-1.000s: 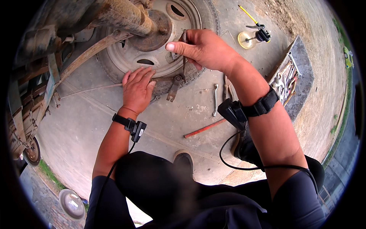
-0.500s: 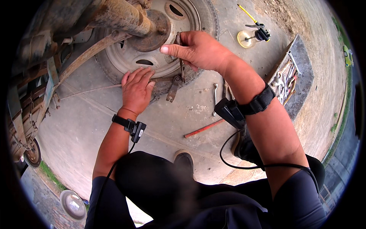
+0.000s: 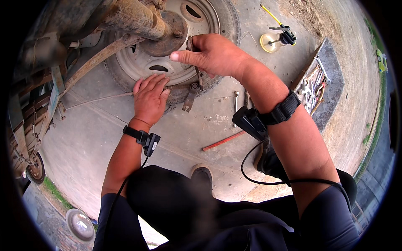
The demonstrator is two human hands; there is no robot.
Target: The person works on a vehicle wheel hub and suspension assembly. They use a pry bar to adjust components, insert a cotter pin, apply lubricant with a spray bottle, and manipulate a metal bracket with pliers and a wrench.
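A wheel with a pale rim (image 3: 136,67) and dark tyre (image 3: 231,25) lies beneath a rusty axle hub (image 3: 169,31). My right hand (image 3: 213,54) is closed around a narrow, curved rusty metal strip (image 3: 197,72) beside the hub, thumb stretched toward the hub. At the strip's lower end is a flat metal lever (image 3: 190,99) with a round pivot. My left hand (image 3: 150,94) rests with extended fingers at the rim's near edge, beside a brownish bar (image 3: 180,86) leading to the pivot. What lies under its fingers is hidden.
A metal tray of wrenches (image 3: 331,79) stands at right. Near it are an oil can with a yellow spout (image 3: 272,42), a wrench (image 3: 236,102) and a red bar (image 3: 222,141) on concrete. Rusty vehicle undercarriage (image 3: 46,92) fills the left. A hubcap-like disc (image 3: 79,224) lies lower left.
My right hand has shifted slightly left, and the top of the rusty strip has tilted left toward the hub with it. My left hand has stayed in place.
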